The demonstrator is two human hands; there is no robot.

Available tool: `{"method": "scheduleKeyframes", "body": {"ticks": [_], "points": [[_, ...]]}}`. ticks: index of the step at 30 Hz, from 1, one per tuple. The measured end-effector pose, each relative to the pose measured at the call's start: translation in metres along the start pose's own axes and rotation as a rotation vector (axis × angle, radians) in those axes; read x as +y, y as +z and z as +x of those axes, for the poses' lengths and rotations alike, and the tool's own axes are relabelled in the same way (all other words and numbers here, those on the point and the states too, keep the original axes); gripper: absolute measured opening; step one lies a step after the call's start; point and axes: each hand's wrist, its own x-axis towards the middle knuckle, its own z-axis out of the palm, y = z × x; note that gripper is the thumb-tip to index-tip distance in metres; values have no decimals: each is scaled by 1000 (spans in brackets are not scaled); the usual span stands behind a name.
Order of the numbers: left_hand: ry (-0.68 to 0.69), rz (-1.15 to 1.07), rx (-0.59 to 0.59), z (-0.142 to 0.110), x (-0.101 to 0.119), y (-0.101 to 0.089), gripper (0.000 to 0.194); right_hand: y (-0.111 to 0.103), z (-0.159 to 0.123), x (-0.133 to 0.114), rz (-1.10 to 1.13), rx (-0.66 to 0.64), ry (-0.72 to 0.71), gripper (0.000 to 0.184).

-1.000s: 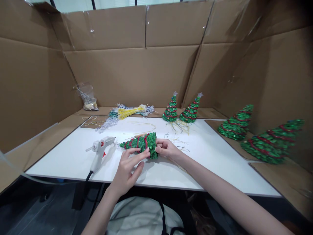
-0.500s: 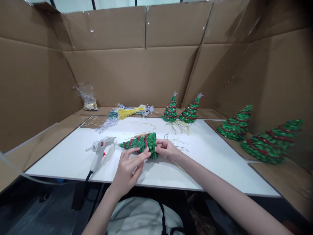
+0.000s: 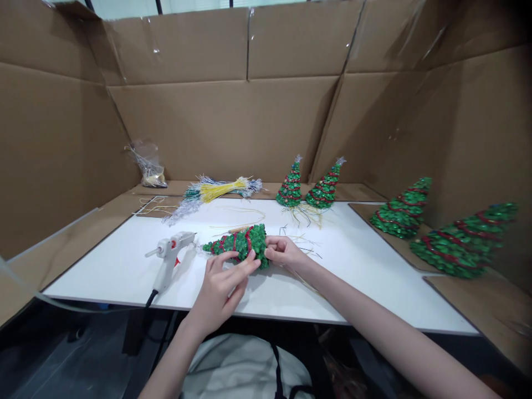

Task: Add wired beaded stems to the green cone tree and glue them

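A small green Christmas tree (image 3: 257, 241) with red garland lies on its side in front of me, its silvery tip towards the left. My left hand (image 3: 220, 282) steadies the tree from the near side, its fingers curved along the green surface. At the wide base, my right hand (image 3: 282, 252) is closed in a pinch against the tree's edge; the exact spot between its fingertips is hidden. Thin yellowish wires (image 3: 305, 281) run out beneath my right wrist. A white hot glue gun (image 3: 168, 260) stands just left of the tree, its nozzle near the tip.
Two star-topped trees (image 3: 290, 185) stand at the back, and two more trees (image 3: 402, 209) are on the right. Bundled yellow, green and white wire stems (image 3: 222, 189), a plastic bag (image 3: 150, 166) and loose wire pieces (image 3: 305, 241) lie around. Cardboard walls (image 3: 216, 127) enclose the white table (image 3: 112, 271).
My left fingers have shifted slightly to the right along the tree towards its base. The right hand has stayed nearly still at the base.
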Motion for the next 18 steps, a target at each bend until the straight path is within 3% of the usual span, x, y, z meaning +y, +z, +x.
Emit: {"method": "scheduleKeyframes", "body": {"ticks": [18], "points": [[4, -4, -56, 2, 2, -2, 50, 1, -2, 4, -40, 34, -38, 45]]}}
